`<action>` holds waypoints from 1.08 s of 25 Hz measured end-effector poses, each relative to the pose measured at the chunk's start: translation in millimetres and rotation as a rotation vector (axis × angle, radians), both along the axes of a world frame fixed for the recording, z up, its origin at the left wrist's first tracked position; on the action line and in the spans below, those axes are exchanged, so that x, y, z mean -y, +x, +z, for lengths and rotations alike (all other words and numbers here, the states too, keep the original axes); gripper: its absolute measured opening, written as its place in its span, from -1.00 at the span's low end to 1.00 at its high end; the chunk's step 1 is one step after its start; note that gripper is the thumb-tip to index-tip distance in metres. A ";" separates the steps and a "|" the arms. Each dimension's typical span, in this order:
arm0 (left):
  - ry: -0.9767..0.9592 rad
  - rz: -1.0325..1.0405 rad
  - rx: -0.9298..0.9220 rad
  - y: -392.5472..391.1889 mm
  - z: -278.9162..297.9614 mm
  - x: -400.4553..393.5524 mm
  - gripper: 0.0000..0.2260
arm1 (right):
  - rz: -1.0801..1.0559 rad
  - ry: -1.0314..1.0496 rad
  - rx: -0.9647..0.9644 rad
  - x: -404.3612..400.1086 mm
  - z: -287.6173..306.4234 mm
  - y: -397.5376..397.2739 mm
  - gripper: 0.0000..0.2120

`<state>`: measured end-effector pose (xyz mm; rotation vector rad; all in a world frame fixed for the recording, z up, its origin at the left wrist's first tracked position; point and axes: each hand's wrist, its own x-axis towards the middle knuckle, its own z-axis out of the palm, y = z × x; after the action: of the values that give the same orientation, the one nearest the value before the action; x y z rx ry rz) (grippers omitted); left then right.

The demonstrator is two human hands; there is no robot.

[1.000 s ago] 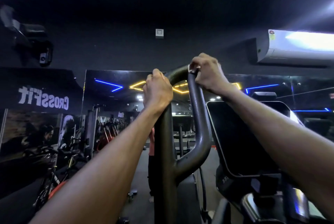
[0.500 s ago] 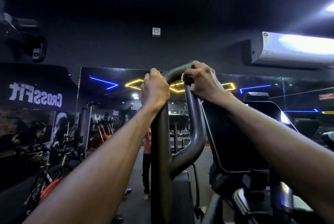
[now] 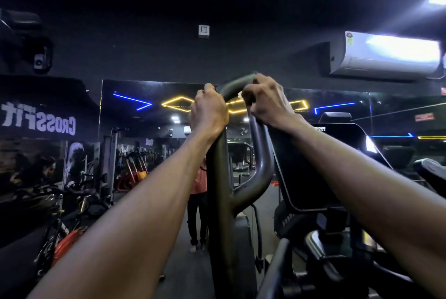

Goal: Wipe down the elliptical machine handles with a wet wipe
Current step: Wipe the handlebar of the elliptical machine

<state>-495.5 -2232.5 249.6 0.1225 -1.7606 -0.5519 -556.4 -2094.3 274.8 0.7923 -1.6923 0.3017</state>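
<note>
— Both hands up there?
— Yes. My left hand (image 3: 209, 111) grips the looped handle (image 3: 261, 154) on its left bar; my right hand (image 3: 268, 103) clamps the wipe (image 3: 239, 93) against the top curve.

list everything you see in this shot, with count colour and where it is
elliptical handle: one, dark grey looped bar, centre
wet wipe: one, a whitish scrap showing at the right fingers, top of the loop
console screen: one, black, right of the handle
air conditioner: one, white, upper right wall
neon lights: several, blue and yellow, in the mirror behind
crossfit sign: one, white letters, reversed, left
exercise bikes: number unclear, black with orange, lower left
left hand: grips the loop's left side
right hand: grips the loop's top right
</note>
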 end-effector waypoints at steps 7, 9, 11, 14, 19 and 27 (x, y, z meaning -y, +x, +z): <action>-0.009 -0.048 0.000 2.4 -11.8 2.3 -0.76 | 0.093 -0.059 0.064 -8.8 -33.2 8.1 -0.80; -0.010 -0.063 -0.011 3.4 -15.5 3.0 -0.76 | 0.142 -0.028 0.090 -17.4 -40.1 15.3 -0.81; 0.009 -0.059 -0.008 3.9 -15.4 1.8 -0.76 | 0.106 0.007 0.122 -16.0 -21.9 20.1 -0.84; 0.029 -0.060 -0.004 4.4 -17.5 0.2 -0.77 | 0.021 0.024 0.195 -9.4 -8.1 26.9 -0.81; 0.076 -0.034 0.000 10.2 -27.2 -3.8 -0.72 | -0.001 0.207 0.418 -30.2 -51.4 55.6 -0.85; 0.098 0.007 -0.037 29.7 -60.0 -17.3 -0.77 | 0.057 0.216 0.545 -40.2 -70.7 74.9 -0.86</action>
<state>-465.7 -2215.2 189.6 0.1863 -1.6971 -0.6320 -481.5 -2054.1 204.1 0.9772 -2.2432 0.4042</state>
